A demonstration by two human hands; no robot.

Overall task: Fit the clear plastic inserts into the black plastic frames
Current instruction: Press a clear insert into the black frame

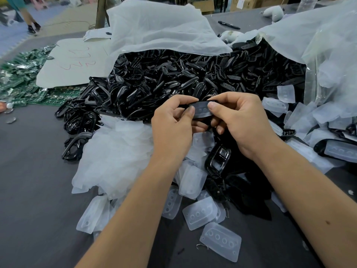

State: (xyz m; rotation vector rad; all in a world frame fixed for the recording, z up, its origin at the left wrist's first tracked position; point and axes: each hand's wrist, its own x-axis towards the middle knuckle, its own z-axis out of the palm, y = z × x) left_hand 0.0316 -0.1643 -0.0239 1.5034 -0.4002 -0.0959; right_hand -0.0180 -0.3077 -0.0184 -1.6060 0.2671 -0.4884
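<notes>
**Both thumbs press a clear insert into a black frame**

The left thumb point(190, 111) and the right thumb point(213, 106) lie flat on the upper face of a clear insert point(201, 111), one at each end, with a short stretch of its row of round holes showing between the two nails. The insert sits inside a black frame point(202, 105), whose dark rim shows above and below it. The left hand point(173, 124) pinches the frame's left end between thumb and curled forefinger; the right hand point(239, 120) pinches the right end the same way, its other fingers folded under the piece. The piece is held level above the table, between the two hands.

Directly beneath the hands lie loose clear inserts point(199, 211) scattered over a grey table point(34, 190), mixed with a few black frames, one glossy frame point(219, 159) lying just under the right wrist. To the left is a heap of translucent pieces point(116, 155). Behind the hands a large pile of black frames point(173, 80) spills from an opened white plastic bag point(158, 28). At right, more clear inserts spill from a clear bag point(332, 78). Green circuit boards point(21, 82) lie at the far left beside a white sheet point(73, 62).
</notes>
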